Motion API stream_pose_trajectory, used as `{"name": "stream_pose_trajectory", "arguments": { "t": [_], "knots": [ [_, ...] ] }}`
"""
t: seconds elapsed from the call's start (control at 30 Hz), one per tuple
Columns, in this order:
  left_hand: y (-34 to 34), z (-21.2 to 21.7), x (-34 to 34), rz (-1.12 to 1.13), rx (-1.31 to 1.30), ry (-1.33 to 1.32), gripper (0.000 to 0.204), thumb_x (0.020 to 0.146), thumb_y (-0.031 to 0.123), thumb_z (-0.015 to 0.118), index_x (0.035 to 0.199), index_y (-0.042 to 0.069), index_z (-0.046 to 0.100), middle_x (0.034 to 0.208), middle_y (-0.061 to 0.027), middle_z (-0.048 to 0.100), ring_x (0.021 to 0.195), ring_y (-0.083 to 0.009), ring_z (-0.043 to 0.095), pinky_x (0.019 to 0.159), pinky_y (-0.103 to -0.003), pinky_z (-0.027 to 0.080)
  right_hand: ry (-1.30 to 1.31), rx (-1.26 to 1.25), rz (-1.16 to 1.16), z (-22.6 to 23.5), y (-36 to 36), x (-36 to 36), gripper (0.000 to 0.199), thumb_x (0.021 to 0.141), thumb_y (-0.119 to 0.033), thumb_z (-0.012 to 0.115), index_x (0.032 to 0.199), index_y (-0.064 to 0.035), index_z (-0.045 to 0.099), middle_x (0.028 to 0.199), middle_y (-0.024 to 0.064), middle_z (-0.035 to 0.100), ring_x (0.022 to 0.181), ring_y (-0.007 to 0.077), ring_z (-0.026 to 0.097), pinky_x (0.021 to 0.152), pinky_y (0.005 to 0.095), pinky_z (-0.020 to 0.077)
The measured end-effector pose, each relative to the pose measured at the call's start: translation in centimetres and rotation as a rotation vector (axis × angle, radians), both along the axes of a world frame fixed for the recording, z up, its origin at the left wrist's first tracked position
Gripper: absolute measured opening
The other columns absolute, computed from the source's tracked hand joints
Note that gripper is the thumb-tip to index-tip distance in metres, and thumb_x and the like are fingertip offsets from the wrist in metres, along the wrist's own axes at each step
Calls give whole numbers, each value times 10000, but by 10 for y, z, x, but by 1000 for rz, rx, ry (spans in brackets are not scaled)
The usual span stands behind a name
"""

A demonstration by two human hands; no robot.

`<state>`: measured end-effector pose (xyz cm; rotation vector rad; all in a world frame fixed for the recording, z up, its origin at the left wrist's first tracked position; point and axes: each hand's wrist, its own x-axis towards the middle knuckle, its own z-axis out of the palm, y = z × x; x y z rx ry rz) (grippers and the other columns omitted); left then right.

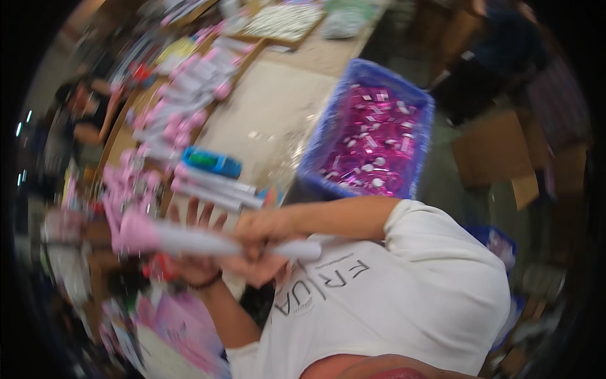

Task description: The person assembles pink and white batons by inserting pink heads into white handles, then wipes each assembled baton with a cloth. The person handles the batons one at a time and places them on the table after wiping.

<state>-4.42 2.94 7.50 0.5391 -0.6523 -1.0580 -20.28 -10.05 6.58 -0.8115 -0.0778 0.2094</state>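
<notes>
A white tube with a flared pink head [137, 232], smeared by motion, lies across in front of me. My right hand [260, 235] is closed around the white shaft near its plain end, which points toward my shirt. My left hand [194, 243] is behind the tube, nearer the pink head, with fingers spread; whether its palm touches the tube I cannot tell. Just beyond the hands lie several white tubes with pink ends [218, 187]. A blue oblong object with a green middle [211, 162] rests beside them.
A blue bin [305, 165] of shiny pink pieces stands at the right table edge. A long cardboard tray [249, 58] holds many pink-and-white tubes. Farther back is a tray of white sticks [284, 22]. Another person [88, 110] is at the left; an open carton [492, 151] sits right.
</notes>
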Motion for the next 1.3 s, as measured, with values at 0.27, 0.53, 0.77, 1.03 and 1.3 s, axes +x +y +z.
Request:
{"name": "stream_pose_trajectory", "arguments": {
  "t": [0.27, 0.53, 0.77, 1.03, 1.3],
  "knots": [
    [4, -25, 8, -68, -88, 6, 643, 869, 490, 524, 1323, 43, 441, 1374, -188, 414, 1225, -331, 449, 993, -449, 393, 206, 239, 86, -53, 2, 22, 452, 847, -521, 582, 744, -81, 587, 679, 31, 563, 660, 123, 551, 626, 247, 476],
    [47, -13, 44, 515, 192, 241, 416, 874, 423, 585, 1101, 74, 597, 1165, -127, 593, 1090, -333, 551, 915, -469, 447, 40, -599, 89, -42, -15, 20, 368, 907, -395, 554, 982, -47, 650, 859, 48, 629, 752, 113, 576, 688, 265, 482],
    [59, 13, 22, 776, 176, 80, 463, 854, 436, 611, 1139, 78, 538, 1136, -150, 593, 1039, -314, 583, 894, -428, 467, 162, -524, -280, -58, -9, 27, 379, 966, -337, 471, 1137, -20, 589, 885, 44, 617, 769, 93, 566, 681, 234, 477],
    [54, 4, 18, 412, -76, -233, 635, 833, 294, 676, 1353, 70, 389, 1280, -206, 510, 1164, -299, 522, 957, -401, 431, 597, -452, -260, -66, 18, 51, 507, 954, -467, 419, 939, 2, 609, 753, 92, 613, 652, 179, 601, 562, 307, 483],
    [54, -13, -40, 540, 193, -615, 325, 792, -50, 616, 1101, 12, 534, 1113, -166, 602, 1074, -225, 574, 918, -381, 467, 100, -787, -380, -86, 54, 54, 356, 935, -316, 486, 900, 13, 616, 832, 103, 641, 702, 151, 599, 604, 300, 491]
  ]
}}
